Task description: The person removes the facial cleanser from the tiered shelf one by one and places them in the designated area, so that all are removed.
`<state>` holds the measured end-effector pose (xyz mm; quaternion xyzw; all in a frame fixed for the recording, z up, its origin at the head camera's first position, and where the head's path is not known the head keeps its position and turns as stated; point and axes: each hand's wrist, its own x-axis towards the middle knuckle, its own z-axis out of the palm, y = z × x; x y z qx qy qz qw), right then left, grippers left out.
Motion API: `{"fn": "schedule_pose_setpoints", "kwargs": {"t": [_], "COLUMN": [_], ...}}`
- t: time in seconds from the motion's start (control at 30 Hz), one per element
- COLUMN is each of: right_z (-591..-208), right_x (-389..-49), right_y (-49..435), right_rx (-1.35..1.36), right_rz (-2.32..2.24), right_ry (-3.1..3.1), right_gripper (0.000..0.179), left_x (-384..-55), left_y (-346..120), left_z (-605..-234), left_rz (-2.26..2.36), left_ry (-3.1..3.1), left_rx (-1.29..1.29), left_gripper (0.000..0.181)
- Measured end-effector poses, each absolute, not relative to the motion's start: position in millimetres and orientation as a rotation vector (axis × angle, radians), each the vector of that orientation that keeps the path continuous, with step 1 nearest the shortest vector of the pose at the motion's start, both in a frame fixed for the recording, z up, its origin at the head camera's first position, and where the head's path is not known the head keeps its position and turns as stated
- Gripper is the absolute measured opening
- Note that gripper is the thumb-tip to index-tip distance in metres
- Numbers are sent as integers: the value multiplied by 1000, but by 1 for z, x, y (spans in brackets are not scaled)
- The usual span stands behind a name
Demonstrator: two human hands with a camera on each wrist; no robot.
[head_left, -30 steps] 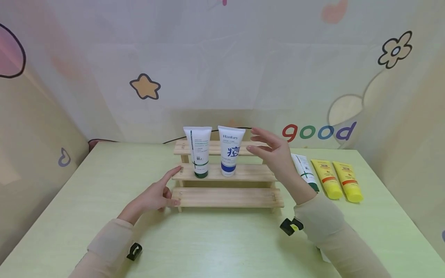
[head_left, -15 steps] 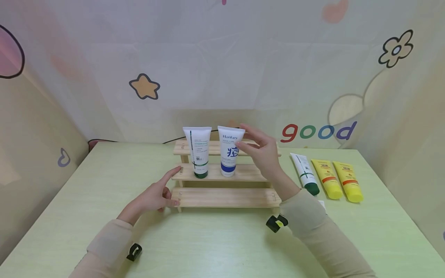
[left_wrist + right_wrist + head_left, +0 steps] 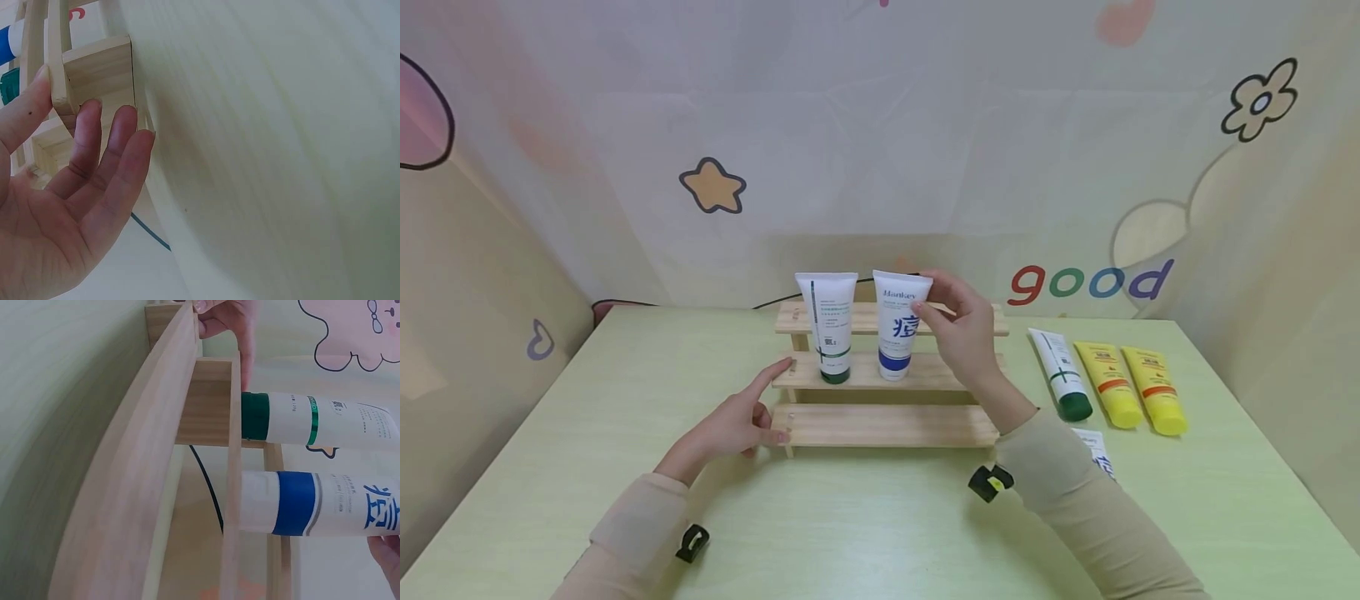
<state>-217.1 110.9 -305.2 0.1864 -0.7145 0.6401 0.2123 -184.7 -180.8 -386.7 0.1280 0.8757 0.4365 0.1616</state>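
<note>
Head cam fwd/dn; all incl. rack (image 3: 887,427)

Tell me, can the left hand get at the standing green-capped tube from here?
Probably yes: the left hand touches the wooden rack at its left end, and nothing visible stands between it and the green-capped tube.

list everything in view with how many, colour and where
table: 1, pale green, underneath
shelf: 1, pale wood, table centre
standing green-capped tube: 1, white, middle tier
blue-banded tube: 1, white, middle tier, right of that
lying green-capped tube: 1, white, table, right of shelf
yellow tubes: 2, yellow, table, far right
partly hidden tube: 1, white with blue print, table right
cord: count unclear, dark, table's back
patterned backdrop: 1, pale, behind table
sleeves: 2, beige, both sides
wrist clips: 2, black, beside sleeves
left hand: 1, bare, touching shelf's left end
right hand: 1, bare, pinching blue-banded tube
</note>
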Motion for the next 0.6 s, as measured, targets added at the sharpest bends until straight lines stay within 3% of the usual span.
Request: {"fn": "schedule_pose_setpoints", "kwargs": {"t": [0.6], "right_z": [-297], "right_x": [-195], "right_y": [139], "right_rx": [450], "right_rz": [1605], "right_ry": [-2039], "right_gripper": [34], "left_x": [-184], "left_y": [-180], "left_z": [-387], "left_rz": [1237], "left_ry": [2505], "left_rx": [327], "left_gripper": [99]}}
